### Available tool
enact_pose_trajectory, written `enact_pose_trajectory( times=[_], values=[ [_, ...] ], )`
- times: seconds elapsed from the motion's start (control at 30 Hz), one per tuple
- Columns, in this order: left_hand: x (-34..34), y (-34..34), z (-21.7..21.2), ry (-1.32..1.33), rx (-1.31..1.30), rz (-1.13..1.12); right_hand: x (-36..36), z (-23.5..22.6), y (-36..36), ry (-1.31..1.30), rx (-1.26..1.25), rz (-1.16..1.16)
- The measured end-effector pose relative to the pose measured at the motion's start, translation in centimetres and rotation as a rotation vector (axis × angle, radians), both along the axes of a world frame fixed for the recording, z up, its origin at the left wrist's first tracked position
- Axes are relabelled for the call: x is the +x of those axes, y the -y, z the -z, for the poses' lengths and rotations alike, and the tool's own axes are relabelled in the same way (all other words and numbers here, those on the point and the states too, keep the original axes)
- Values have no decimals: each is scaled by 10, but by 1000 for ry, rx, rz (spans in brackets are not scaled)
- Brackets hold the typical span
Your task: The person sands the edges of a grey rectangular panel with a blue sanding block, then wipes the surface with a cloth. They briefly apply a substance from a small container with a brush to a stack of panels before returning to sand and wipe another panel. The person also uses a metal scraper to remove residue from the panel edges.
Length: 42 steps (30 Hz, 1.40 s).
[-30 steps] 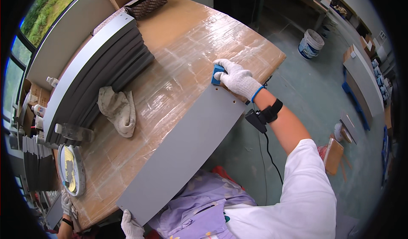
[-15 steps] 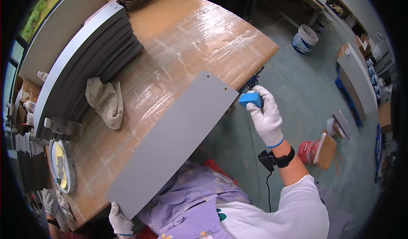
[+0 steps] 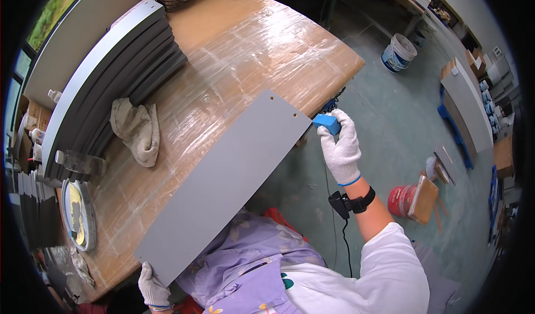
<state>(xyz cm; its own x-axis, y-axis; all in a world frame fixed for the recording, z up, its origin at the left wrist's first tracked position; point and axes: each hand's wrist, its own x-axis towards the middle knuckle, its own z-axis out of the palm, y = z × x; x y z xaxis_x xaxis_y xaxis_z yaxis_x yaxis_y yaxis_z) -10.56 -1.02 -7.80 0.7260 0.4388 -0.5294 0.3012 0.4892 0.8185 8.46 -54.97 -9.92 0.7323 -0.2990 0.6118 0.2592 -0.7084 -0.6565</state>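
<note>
- Two gloved hands were set well apart. The right hand (image 3: 341, 149) pinched a blue block (image 3: 326, 124) between thumb and fingers, just beside the far corner of the gray board (image 3: 223, 186); whether block and board touched was hard to tell. A loose pinch could have dropped the block to the floor (image 3: 373, 107), where it might have picked up grit.
- The left hand (image 3: 152, 285) was closed on the board's near corner, apparently with the thumb at the edge; its other fingers were hidden beneath. If that grip had slackened, the board could have swung or slid.
- The board lay partly on the table (image 3: 290, 63) and partly past its edge, over the purple apron (image 3: 251, 252). Weight on the overhanging side might have tipped it.
- Two small holes (image 3: 271, 97) pierced its far end; the block could have snagged on their rims.
- A black cord (image 3: 345, 241) hung from the wrist box (image 3: 351, 201) on the right forearm. A wide sweep might have caught it on the board's corner.
- Shiny plastic film covered much of the table, and its slickness could have let the board creep.
- Farther left were a rag (image 3: 135, 133), a clear bottle (image 3: 82, 162) and a stack of gray panels (image 3: 120, 85). Turning the board that way could have knocked the bottle over or scuffed the panels.
</note>
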Motion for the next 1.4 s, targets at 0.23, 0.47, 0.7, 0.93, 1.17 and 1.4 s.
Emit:
enact_pose_trajectory(
  times=[0.23, 0.47, 0.7, 0.93, 1.17, 1.4],
  values=[
    [4, -1, -3, -12, -2, 2, 7, -7, 7, -80, 28, 157],
    [9, 1, -2, -8, -38, 6, -29, 3, -50, -56, 88, -181],
    [8, 6, -11, -2, -125, -23, -72, -16, -126, -32, 40, -553],
    [5, -10, 8, -6, -222, -131, -60, 6, -94, -43, -91, -267],
    [8, -7, 3, 18, -204, -112, -100, -17, -196, 0, -242, -922],
    [-7, -13, -7, 19, -319, -21, -80, -16, -138, 35, -417, -588]
  ],
)
